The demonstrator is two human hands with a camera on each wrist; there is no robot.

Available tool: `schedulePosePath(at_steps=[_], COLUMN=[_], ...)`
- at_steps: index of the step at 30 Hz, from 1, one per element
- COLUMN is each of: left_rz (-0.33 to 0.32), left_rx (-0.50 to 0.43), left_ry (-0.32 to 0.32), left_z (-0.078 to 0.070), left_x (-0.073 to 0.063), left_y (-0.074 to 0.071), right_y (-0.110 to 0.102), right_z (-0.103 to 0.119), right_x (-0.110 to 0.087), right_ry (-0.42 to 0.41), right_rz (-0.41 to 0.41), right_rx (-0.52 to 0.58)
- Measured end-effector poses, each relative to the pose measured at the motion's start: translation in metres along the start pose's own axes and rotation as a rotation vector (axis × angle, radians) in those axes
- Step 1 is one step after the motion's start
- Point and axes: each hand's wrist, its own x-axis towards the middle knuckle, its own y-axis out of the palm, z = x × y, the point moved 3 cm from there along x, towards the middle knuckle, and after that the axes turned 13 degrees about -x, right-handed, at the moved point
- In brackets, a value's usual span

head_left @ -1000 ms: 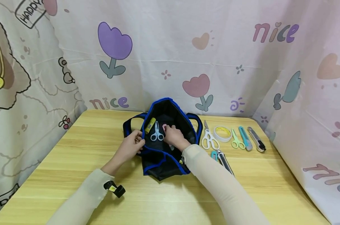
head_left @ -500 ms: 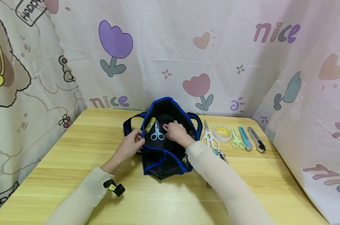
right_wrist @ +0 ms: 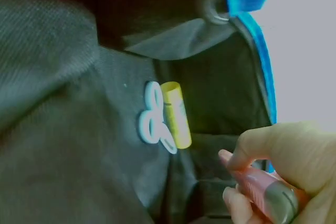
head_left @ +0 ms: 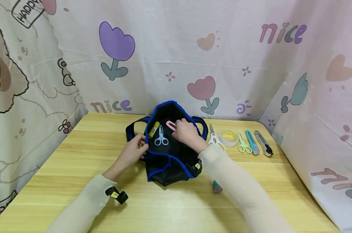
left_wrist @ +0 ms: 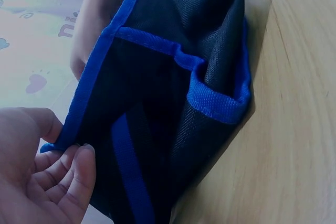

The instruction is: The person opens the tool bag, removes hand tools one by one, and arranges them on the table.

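My left hand (head_left: 133, 149) pinches the blue-trimmed edge of a black fabric bag (head_left: 164, 168), its thumb and fingers meeting on the rim (left_wrist: 86, 106) in the left wrist view. The bag's mouth gapes toward me. Inside it, my right hand (head_left: 187, 131) grips a pink utility knife (head_left: 171, 125), whose grey end (right_wrist: 281, 201) shows in the right wrist view. Light blue scissors (head_left: 161, 137) lie on the bag's inner surface, left of that hand. Beside them is a yellow tube (head_left: 154, 130) like a glue stick.
Right of the bag stand white scissors (head_left: 215, 139), a tape roll (head_left: 229, 138), green scissors (head_left: 243, 144), a teal utility knife (head_left: 252, 142) and a silver one (head_left: 263, 143), all on the wooden table (head_left: 77, 168). Another teal-and-grey tool (head_left: 217, 187) is partly under my right sleeve.
My right hand has moved up and right inside the bag with the pink utility knife, which shows more now. My left hand keeps its hold on the rim.
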Motion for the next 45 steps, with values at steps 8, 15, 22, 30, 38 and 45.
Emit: schedulePosePath(at_steps=[8, 15, 22, 30, 38, 45], left_rz=[0.011, 0.011, 0.016, 0.011, 0.012, 0.006], left_rx=[-0.024, -0.024, -0.016, -0.039, -0.032, -0.018], left_ry=[0.001, 0.01, 0.005, -0.005, -0.003, -0.002], left_z=[0.001, 0.002, 0.003, 0.003, 0.002, 0.001], left_x=[0.001, 0.002, 0.004, 0.004, 0.004, 0.004], left_y=[-0.001, -0.002, -0.002, -0.004, -0.003, -0.002], right_y=[-0.024, -0.029, -0.022, -0.016, -0.008, 0.008], right_z=[-0.02, -0.044, -0.071, -0.111, -0.149, -0.177], right_x=[-0.018, -0.038, -0.06, -0.087, -0.116, -0.145], right_ry=[0.004, 0.003, 0.037, 0.14, 0.205, 0.254], right_rz=[-0.083, -0.184, -0.218, -0.182, -0.161, -0.134], right_rx=[-0.01, -0.002, 0.042, 0.083, 0.123, 0.163])
